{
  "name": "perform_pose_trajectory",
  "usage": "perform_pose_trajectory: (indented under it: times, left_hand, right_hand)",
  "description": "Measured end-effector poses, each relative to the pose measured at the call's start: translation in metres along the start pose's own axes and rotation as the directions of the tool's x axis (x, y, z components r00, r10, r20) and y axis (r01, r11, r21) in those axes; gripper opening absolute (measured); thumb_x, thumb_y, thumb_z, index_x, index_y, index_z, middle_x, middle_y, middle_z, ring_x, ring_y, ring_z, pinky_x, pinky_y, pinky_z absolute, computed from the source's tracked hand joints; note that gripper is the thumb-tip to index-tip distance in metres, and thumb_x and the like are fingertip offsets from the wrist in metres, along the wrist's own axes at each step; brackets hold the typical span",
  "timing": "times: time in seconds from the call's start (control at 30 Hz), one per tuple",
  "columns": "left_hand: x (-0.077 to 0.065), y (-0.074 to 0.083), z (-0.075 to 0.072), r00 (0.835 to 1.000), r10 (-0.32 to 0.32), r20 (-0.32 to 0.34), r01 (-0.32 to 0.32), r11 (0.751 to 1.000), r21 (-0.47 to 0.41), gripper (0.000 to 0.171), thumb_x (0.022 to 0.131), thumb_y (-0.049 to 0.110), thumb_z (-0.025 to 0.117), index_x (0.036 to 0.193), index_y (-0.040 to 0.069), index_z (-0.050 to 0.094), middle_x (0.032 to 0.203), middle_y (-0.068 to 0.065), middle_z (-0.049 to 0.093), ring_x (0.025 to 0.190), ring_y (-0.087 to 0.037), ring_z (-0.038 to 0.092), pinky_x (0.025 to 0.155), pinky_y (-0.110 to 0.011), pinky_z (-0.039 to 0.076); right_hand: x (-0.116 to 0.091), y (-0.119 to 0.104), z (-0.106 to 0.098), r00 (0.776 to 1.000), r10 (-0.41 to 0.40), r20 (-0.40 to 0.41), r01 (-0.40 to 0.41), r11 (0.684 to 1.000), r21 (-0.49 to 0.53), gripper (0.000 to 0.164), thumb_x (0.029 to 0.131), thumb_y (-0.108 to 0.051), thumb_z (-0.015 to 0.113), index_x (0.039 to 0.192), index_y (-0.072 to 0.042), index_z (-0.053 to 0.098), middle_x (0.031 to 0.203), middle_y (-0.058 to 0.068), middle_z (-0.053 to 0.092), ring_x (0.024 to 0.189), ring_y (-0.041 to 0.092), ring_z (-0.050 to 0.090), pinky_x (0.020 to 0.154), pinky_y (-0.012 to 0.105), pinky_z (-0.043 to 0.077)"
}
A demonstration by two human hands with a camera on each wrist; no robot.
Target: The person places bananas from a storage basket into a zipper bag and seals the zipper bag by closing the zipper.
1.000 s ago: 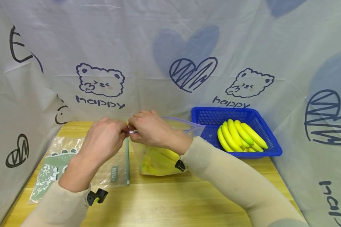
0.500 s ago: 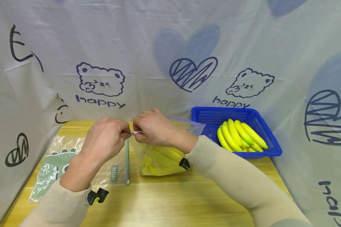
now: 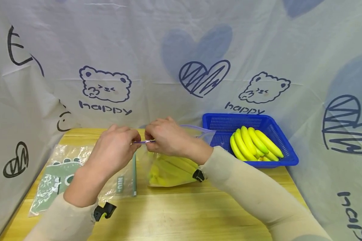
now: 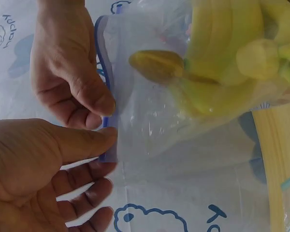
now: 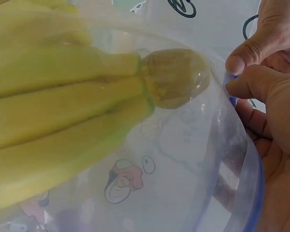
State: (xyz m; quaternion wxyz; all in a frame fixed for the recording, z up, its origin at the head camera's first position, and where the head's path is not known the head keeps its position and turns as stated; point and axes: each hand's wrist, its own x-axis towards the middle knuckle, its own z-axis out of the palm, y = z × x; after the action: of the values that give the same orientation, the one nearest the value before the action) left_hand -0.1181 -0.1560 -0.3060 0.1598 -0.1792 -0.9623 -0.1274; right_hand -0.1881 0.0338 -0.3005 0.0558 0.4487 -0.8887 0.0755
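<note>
A clear zip bag [image 3: 144, 160] with a purple zip edge stands on the table, a bunch of bananas [image 3: 172, 170] inside it. My left hand [image 3: 113, 147] pinches the left end of the zip edge between thumb and fingers. Just right of it, my right hand [image 3: 172, 139] pinches the same edge at what looks like a small white slider [image 3: 147, 141]. In the left wrist view both thumbs press on the purple zip [image 4: 102, 48]. The right wrist view has the brown banana stem [image 5: 176, 77] close under the bag's mouth, whose right part bows apart.
To the right a blue basket [image 3: 289, 147] holds another bunch of bananas [image 3: 253, 144]. A flat clear bag with a green print [image 3: 60, 174] and a green zip edge [image 3: 134, 177] lies at the left. A printed white cloth [image 3: 157, 67] hangs behind the wooden table [image 3: 175, 214].
My right hand has slid a little to the right along the zip edge, with the white slider. The left hand has shifted slightly right, still pinching the end.
</note>
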Motion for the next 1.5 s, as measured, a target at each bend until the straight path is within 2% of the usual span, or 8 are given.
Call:
perform_pose_trajectory:
  times: [0.13, 0.43, 0.73, 1.07, 1.5]
  left_hand:
    - [0.0, 0.001, 0.003, 0.999, 0.026, -0.028, -0.026, 1.0, 0.0, 0.006, 0.091, 0.01, 0.079, 0.088, 0.011, 0.075, 0.082, -0.002, 0.068, 0.082, -0.029, 0.057, 0.073, -0.041, 0.045]
    - [0.0, 0.003, 0.002, 1.0, -0.012, 0.001, 0.012, 1.0, 0.013, 0.013, 0.091, 0.014, 0.08, 0.084, 0.014, 0.07, 0.08, 0.0, 0.063, 0.08, -0.027, 0.054, 0.066, -0.038, 0.041]
    - [-0.002, 0.0, -0.001, 0.999, -0.048, 0.018, 0.047, 0.999, 0.006, 0.011, 0.092, 0.015, 0.08, 0.085, 0.016, 0.071, 0.084, 0.001, 0.068, 0.082, -0.027, 0.055, 0.068, -0.04, 0.043]
    - [-0.002, -0.004, -0.004, 0.998, -0.057, 0.018, 0.057, 0.998, -0.001, 0.01, 0.091, 0.015, 0.08, 0.086, 0.016, 0.073, 0.085, 0.001, 0.069, 0.081, -0.027, 0.055, 0.067, -0.039, 0.042]
    - [-0.003, -0.009, -0.008, 0.994, -0.096, 0.05, 0.097, 0.995, -0.011, 0.008, 0.094, 0.016, 0.077, 0.087, 0.018, 0.074, 0.091, 0.002, 0.073, 0.088, -0.029, 0.057, 0.071, -0.045, 0.045]
  right_hand:
    - [0.001, -0.001, 0.002, 1.0, -0.001, 0.002, 0.001, 1.0, 0.0, 0.009, 0.095, -0.027, 0.072, 0.092, -0.019, 0.067, 0.091, -0.007, 0.065, 0.091, 0.015, 0.057, 0.083, 0.037, 0.041]
    - [-0.003, 0.001, 0.001, 1.0, -0.028, -0.009, 0.028, 0.999, -0.025, 0.012, 0.09, -0.027, 0.073, 0.089, -0.019, 0.063, 0.087, -0.007, 0.062, 0.087, 0.014, 0.055, 0.078, 0.034, 0.038]
    - [-0.011, 0.009, 0.0, 1.0, -0.014, 0.022, 0.014, 1.0, -0.013, 0.008, 0.092, -0.025, 0.07, 0.091, -0.019, 0.064, 0.09, -0.006, 0.062, 0.094, 0.014, 0.055, 0.089, 0.041, 0.043]
    - [-0.019, 0.017, -0.006, 0.998, 0.014, 0.057, -0.013, 1.0, -0.008, 0.008, 0.094, -0.026, 0.07, 0.092, -0.02, 0.066, 0.089, -0.007, 0.062, 0.093, 0.015, 0.055, 0.094, 0.041, 0.042]
    - [-0.027, 0.027, -0.009, 0.997, 0.029, 0.071, -0.029, 1.0, -0.009, 0.006, 0.095, -0.024, 0.069, 0.095, -0.018, 0.067, 0.093, -0.006, 0.065, 0.096, 0.015, 0.057, 0.106, 0.05, 0.044]
